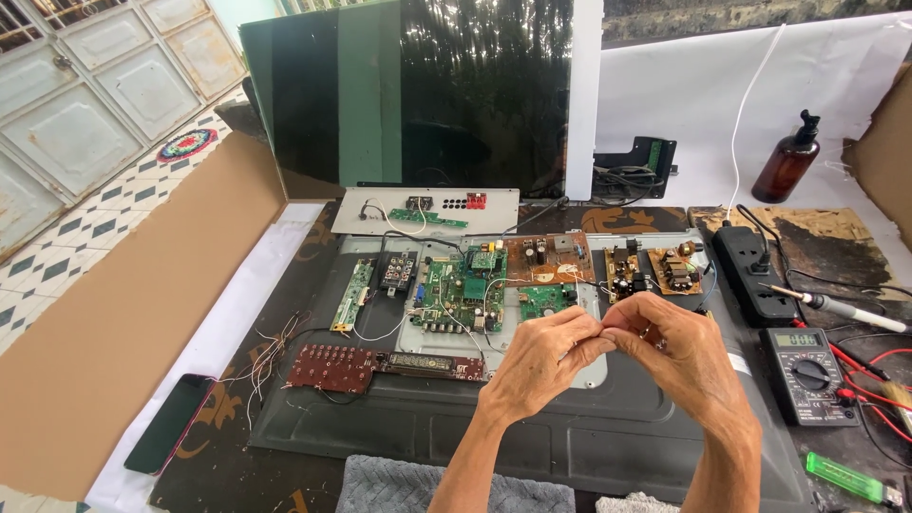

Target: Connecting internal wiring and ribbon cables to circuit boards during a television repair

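Both hands are up in the lower middle of the frame, and their fingertips meet. The left hand (543, 356) has its fingers curled in, and its thumb and first finger are pinched together. The right hand (676, 353) is curled the same way and pinches right against the left one. Something very small is held between the fingertips, but it is too tiny to tell what it is.

Under the hands lies the open back of a flat TV (399, 418), dark grey, filling the middle of the frame. On it sits a green main circuit board (454, 290), just above the left hand. A brown power board (543, 255) is a bit higher, and two small brown boards (655, 269) are just above the right hand. A dark red button board (332, 368) lies to the left of the hands.

At the right edge, a multimeter (807, 366) sits near the right hand, with red wires beside it. A black power strip (755, 275) is above it, and a soldering iron (845, 309) lies to its right. A green lighter (844, 477) is in the lower right corner. A brown pump bottle (787, 163) stands in the upper right. A dark phone (169, 423) lies in the lower left. A big black TV screen (418, 95) leans at the top.
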